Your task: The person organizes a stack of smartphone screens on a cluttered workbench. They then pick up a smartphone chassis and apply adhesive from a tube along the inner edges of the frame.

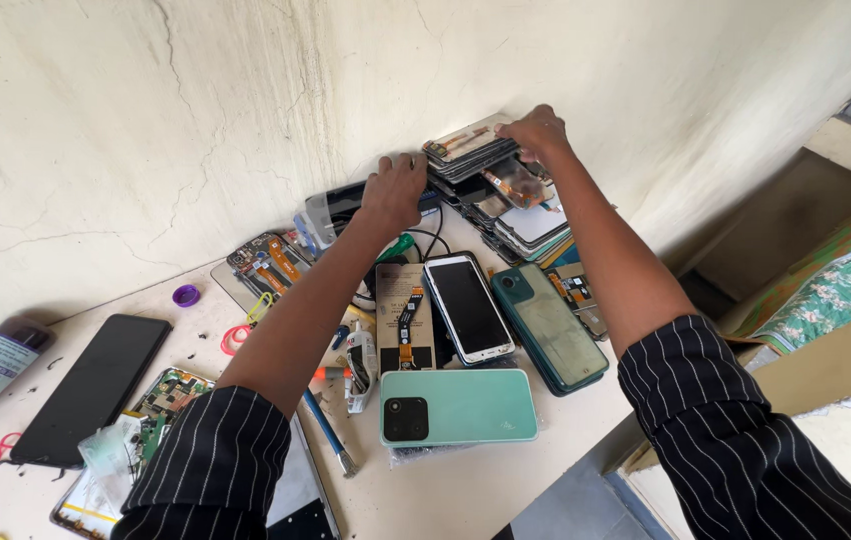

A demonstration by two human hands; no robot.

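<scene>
Striped sleeves [207, 455] nearest camera, both arms stretch to wall. Left hand [394, 190] lies knuckles-up on dark phone [335, 208] at wall; fingers curl over its edge, grip not clear. Right hand [537, 132] presses top of stack of phone panels [505, 200], fingers together. My judgement: steady stack with right hand, lift straight, avoid loose orange flex cable [517, 186]. Mint phone [458, 405] lies face down in front.

Phone repair workshop: dismantled phones [498, 195] cover the worktable [415, 490]
</scene>
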